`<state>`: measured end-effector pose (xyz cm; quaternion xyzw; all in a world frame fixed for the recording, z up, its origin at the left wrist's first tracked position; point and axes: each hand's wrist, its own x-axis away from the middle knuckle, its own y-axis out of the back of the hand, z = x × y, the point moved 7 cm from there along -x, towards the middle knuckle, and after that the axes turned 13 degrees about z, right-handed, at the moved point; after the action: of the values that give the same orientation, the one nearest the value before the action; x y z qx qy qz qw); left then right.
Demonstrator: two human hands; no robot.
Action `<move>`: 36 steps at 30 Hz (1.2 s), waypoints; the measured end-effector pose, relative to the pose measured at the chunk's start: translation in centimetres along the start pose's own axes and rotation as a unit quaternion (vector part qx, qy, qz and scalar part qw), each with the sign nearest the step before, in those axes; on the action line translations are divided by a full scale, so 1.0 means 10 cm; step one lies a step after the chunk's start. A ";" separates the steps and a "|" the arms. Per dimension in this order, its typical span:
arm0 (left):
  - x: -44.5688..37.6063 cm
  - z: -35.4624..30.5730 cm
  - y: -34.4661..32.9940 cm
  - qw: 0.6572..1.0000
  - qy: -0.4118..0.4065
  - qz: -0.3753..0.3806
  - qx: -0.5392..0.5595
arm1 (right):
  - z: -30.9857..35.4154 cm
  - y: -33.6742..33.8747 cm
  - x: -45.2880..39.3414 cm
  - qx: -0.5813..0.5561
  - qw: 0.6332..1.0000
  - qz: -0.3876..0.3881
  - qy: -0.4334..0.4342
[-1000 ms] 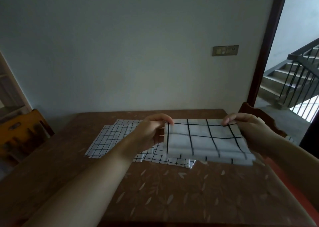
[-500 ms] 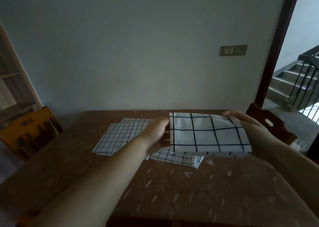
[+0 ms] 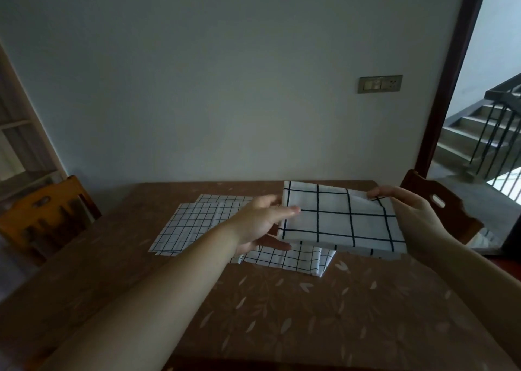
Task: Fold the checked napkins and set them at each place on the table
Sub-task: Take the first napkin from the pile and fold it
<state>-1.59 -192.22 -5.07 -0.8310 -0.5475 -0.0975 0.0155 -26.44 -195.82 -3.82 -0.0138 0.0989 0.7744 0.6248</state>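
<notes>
— Napkin: where is the wide-checked folded one (image 3: pixel 342 224)?
— Lifted above the table (image 3: pixel 282 314), at one o'clock; left hand (image 3: pixel 260 224) pinches its left edge, right hand (image 3: pixel 408 215) its far right corner.
— Around it?
— Fine-checked napkins (image 3: pixel 203 224) lying flat at eleven o'clock.

Perhaps three napkins (image 3: pixel 338 218), two chairs (image 3: pixel 45 215).

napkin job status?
Done: one large-check napkin looks folded. In hand: both the left hand and right hand hold it above the table, not yet set at a place. Left: the small-check napkins lie flat on the table; no place shows a set napkin.
</notes>
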 end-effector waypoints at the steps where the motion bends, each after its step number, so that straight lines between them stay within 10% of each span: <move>1: -0.01 -0.04 0.03 0.998 -0.011 -0.016 -0.052 | -0.02 0.01 0.01 0.011 1.000 0.001 -0.002; 10: -0.01 -0.49 -0.24 0.905 -0.103 -0.016 -0.412 | 0.33 -0.46 0.04 0.247 0.951 0.125 0.136; 22: 0.22 -0.46 0.11 0.976 -0.171 -0.126 -0.055 | 0.52 -0.41 0.14 0.092 0.982 0.066 0.148; 36: 0.20 -0.46 0.02 0.975 -0.187 -0.117 -0.022 | 0.55 -0.33 0.18 0.032 0.990 0.067 0.124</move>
<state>-1.34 -191.09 -0.18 -0.7648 -0.6320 0.0463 -0.1166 -23.06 -192.47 0.84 -0.0830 0.2010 0.8032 0.5546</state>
